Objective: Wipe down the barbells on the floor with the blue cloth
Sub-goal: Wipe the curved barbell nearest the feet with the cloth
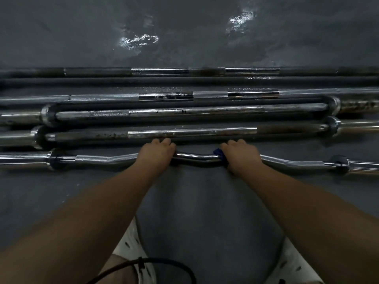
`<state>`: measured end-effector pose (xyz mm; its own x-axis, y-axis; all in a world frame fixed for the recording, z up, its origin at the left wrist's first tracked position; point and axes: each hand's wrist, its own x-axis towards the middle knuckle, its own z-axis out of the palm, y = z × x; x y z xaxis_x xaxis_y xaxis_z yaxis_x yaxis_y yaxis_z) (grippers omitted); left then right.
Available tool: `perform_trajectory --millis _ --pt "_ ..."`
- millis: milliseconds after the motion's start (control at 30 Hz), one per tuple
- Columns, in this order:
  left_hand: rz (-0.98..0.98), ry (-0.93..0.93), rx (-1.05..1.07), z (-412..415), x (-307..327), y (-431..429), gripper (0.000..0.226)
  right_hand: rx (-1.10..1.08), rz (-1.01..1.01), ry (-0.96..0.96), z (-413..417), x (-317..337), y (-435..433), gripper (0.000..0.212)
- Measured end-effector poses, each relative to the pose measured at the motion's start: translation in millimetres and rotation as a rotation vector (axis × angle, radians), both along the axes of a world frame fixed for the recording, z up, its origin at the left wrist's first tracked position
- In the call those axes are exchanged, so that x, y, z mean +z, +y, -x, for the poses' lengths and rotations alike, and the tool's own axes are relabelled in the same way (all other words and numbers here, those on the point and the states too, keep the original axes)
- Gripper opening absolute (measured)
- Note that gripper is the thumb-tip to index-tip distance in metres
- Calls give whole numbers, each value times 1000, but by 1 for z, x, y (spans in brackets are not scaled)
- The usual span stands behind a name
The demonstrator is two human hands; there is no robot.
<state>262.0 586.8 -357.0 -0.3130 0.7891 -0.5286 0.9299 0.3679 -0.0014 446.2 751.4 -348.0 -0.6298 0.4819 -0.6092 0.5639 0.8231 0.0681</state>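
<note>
The curved barbell (194, 157) lies nearest on the dark floor (61, 191), with open floor on its near side; straight barbells (190, 133) lie in close parallel rows just beyond it, running out of view at both edges; the left hand (156, 154) curls round the curved bar; the right hand (241, 157), set apart along the same bar, clamps the blue cloth (217, 153) against it.

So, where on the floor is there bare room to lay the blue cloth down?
Bare floor lies on the near side of the curved bar, left and right of the forearms. More lies beyond the farthest straight bar. Between them the barbells lie close together.
</note>
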Motion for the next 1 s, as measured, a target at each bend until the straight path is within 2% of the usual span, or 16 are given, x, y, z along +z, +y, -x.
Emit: perform_trajectory --millis 200,400,533,633,833,1000 --pt "-74 138 -78 -6 12 -9 27 60 -35 90 -13 13 -6 43" --pt "-122 201 -130 -36 31 -41 23 65 -89 183 -51 24 -40 31" --pt "-154 245 -66 -56 34 -57 36 68 -100 206 -68 28 -57 33" --pt "-132 291 -3 -71 36 -64 33 20 -66 179 -77 29 -69 38" --pt "-30 265 -6 -96 30 -83 26 22 -21 156 -100 23 -94 32" --pt "6 216 -34 -104 23 -94 25 -10 31 223 -123 12 -104 35"
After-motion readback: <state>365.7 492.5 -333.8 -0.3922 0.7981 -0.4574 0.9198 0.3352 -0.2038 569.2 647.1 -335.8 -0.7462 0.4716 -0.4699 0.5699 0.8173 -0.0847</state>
